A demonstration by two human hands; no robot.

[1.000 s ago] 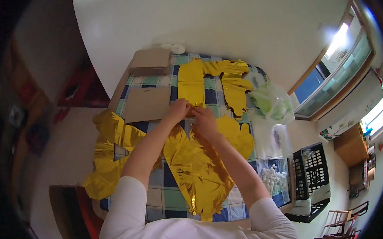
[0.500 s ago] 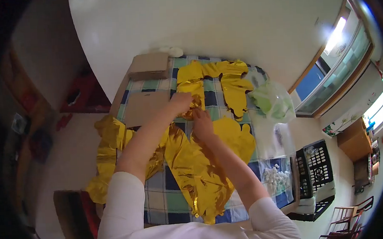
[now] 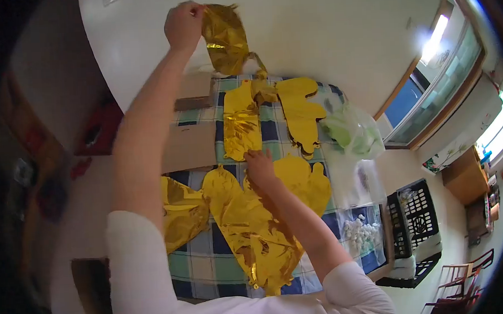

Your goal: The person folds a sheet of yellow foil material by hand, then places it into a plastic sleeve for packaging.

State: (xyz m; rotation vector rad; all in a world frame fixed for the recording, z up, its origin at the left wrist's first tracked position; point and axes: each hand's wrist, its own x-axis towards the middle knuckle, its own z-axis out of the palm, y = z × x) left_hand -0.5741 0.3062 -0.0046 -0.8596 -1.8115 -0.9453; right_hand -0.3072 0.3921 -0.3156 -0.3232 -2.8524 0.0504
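Note:
My left hand [image 3: 184,26] is raised at the upper left, its fingers closed on the edge of a flat gold foil balloon [image 3: 225,41] that hangs in front of the wall. Below it lies a flat gold foil strip [image 3: 242,121] on the checked cloth. My right hand [image 3: 261,166] rests at the strip's lower end, with fingers stretched out against the foil. A large gold foil balloon [image 3: 254,218] spreads under my right forearm. Further gold foil [image 3: 184,213] sits at the left, partly hidden by my left arm. Another gold foil piece [image 3: 301,107] lies at the far right.
Cardboard [image 3: 189,145] lies at the left of the bed, with a cardboard box [image 3: 195,92] behind. At right are a clear plastic bag [image 3: 366,138], a bag of small white pieces [image 3: 362,233] and a black crate [image 3: 415,214].
My left hand has risen up and left from the bed, lifting gold foil off the cloth. My right hand has moved slightly left and down. The strip beneath now lies flatter and more exposed.

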